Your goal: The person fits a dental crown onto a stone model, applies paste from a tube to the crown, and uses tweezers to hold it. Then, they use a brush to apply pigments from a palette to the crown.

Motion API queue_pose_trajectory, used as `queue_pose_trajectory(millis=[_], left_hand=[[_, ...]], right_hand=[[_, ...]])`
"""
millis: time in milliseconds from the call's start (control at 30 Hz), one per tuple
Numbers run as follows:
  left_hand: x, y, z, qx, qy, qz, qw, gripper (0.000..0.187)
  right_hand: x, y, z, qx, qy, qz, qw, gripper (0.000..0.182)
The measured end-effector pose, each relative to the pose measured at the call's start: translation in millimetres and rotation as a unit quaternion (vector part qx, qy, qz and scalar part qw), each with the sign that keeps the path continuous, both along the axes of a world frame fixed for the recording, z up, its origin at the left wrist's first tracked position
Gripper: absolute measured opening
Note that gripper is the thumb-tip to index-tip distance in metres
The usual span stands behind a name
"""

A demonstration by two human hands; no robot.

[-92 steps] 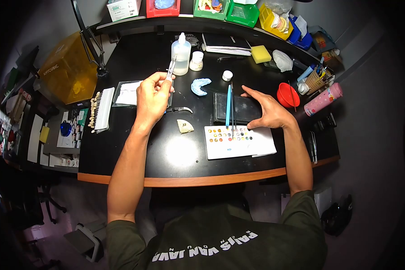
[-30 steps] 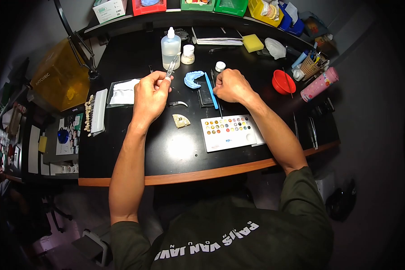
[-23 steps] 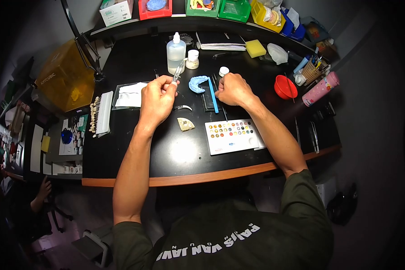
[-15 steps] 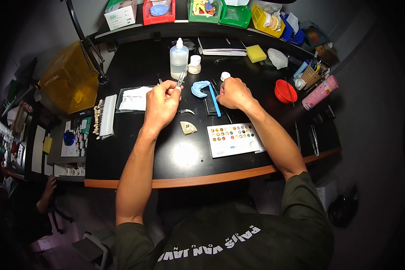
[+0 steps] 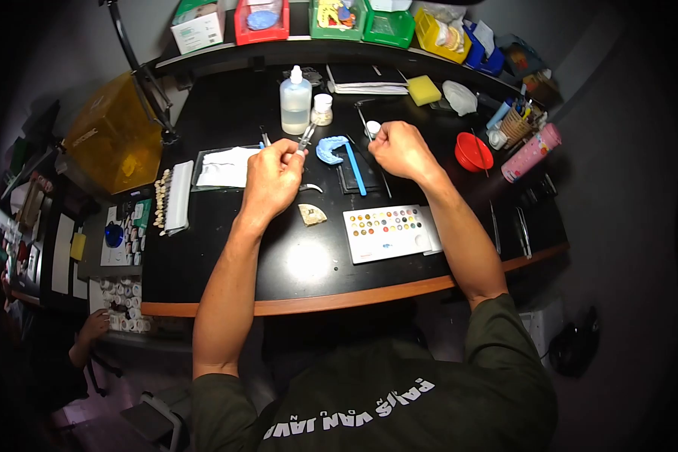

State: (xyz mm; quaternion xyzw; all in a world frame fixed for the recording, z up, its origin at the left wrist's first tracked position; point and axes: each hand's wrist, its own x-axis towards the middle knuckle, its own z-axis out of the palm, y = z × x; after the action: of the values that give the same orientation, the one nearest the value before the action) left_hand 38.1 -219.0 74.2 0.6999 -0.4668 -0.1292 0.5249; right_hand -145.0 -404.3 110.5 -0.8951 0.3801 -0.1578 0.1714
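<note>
My left hand is closed on a metal clamp-like holder, raised above the table with its tip pointing up; anything small in its jaws is too fine to tell. My right hand is closed with fingertips pinched on a slim dark rod-like tool that slants up and away. Just behind those fingers stands a small white jar. Between my hands lies a blue arch-shaped dental piece with a blue stick beside it, over a dark flat block.
Nearer me are a beige quarter-round piece and a white palette of coloured dots. A liquid bottle, a lidded jar and a red bowl stand further back. At left, another person's hand is by a drawer of white jars.
My right hand has risen slightly with the slim tool, which reaches further up. My left hand stays nearly in place. At left, the drawer of jars has come out, beside the other person's hand.
</note>
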Motion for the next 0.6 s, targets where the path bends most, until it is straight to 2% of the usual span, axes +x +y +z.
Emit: queue_pose_trajectory(millis=[33,100,167,233,333,367,533,600], left_hand=[[1,-2,-7,-0.022,-0.003,-0.002,1.000,0.018],[3,-3,-9,0.003,0.011,-0.012,1.000,0.019],[1,-4,-12,0.000,0.033,-0.008,0.999,0.019],[2,-5,-15,0.006,0.034,-0.020,0.999,0.018],[-7,-3,-12,0.015,0.049,-0.031,0.998,0.020],[-9,-3,-15,0.023,0.063,-0.042,0.997,0.021],[-13,-2,-15,0.051,0.092,-0.080,0.991,0.023],[-16,-2,-15,0.067,0.068,-0.080,0.992,0.022]], right_hand=[[-10,-1,3,0.006,-0.038,0.012,0.999,0.020],[-35,0,6,0.037,-0.116,0.027,0.992,0.020],[-65,10,17,0.219,-0.229,0.050,0.947,0.015],[-99,25,19,0.281,-0.283,0.065,0.915,0.009],[-143,47,5,0.270,-0.338,0.022,0.901,0.012],[-157,53,-2,0.297,-0.352,0.009,0.888,0.013],[-202,67,-61,0.403,-0.511,0.081,0.755,0.030],[-202,75,-82,0.298,-0.529,0.085,0.790,0.033]])
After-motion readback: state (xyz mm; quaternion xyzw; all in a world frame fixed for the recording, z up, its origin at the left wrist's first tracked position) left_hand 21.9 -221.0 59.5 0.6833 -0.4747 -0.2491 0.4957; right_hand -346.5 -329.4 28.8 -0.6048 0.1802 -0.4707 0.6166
